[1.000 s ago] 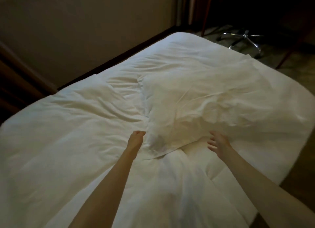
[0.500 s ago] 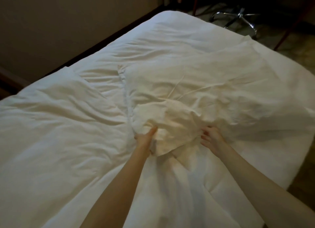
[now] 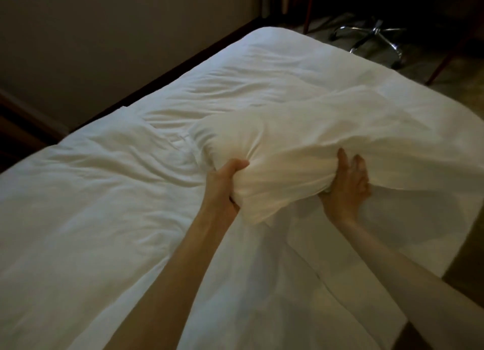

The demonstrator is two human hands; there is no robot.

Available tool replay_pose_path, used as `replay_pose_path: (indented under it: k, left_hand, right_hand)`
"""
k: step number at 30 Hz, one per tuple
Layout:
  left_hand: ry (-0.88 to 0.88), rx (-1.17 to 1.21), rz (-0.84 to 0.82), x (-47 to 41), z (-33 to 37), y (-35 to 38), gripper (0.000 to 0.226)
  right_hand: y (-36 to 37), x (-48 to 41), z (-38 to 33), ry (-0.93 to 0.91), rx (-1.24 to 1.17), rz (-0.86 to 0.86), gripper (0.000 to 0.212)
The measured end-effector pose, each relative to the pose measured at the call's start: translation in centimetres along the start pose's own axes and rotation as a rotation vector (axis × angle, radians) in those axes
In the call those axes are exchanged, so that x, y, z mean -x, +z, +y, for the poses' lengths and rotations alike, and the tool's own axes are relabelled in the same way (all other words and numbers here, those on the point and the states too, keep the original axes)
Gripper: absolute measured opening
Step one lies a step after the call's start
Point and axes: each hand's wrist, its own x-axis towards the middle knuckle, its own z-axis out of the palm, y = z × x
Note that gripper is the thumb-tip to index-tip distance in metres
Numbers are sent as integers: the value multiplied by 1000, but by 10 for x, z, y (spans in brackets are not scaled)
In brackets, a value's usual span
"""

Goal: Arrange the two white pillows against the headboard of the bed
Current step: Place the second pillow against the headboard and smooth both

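Note:
A white pillow (image 3: 309,145) lies across the middle right of the bed, its near end bunched and raised off the white duvet (image 3: 104,205). My left hand (image 3: 225,184) grips that end from the left, thumb pressed into the fabric. My right hand (image 3: 345,187) clasps it from the right and below, fingers spread against the cloth. I see only this one pillow. No headboard shows in the view.
A beige wall (image 3: 117,43) runs along the bed's left side, with a dark frame edge (image 3: 183,69) between them. A chrome chair base (image 3: 374,40) stands on the floor beyond the far end. Carpeted floor (image 3: 468,258) lies to the right.
Both hands went from reaching at the flat pillow's near edge to gripping it. The near end is now gathered up and lifted off the duvet, and the view has shifted.

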Motion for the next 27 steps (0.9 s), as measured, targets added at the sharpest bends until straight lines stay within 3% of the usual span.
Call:
replay_pose_path:
  k: [4, 9, 11, 14, 17, 24, 27]
  left_hand:
    - [6, -15, 15, 36, 23, -36, 7]
    - [52, 18, 96, 87, 35, -88, 18]
    - [82, 31, 143, 106, 39, -108, 16]
    - [133, 83, 197, 133, 53, -139, 15]
    - [207, 131, 260, 165, 71, -173, 15]
    - [400, 156, 350, 236, 101, -236, 21]
    - [528, 145, 329, 272, 110, -260, 40]
  right_hand:
    - [-21, 7, 7, -148, 170, -20, 91]
    - [-30, 39, -22, -486, 337, -303, 48]
    - [-36, 55, -42, -521, 250, -450, 39]
    - [-45, 76, -73, -546, 118, -505, 26]
    - [-55, 103, -114, -588, -34, -476, 22]
    - [-84, 159, -216, -481, -479, -306, 22]
    - [-91, 189, -256, -491, -626, -344, 8]
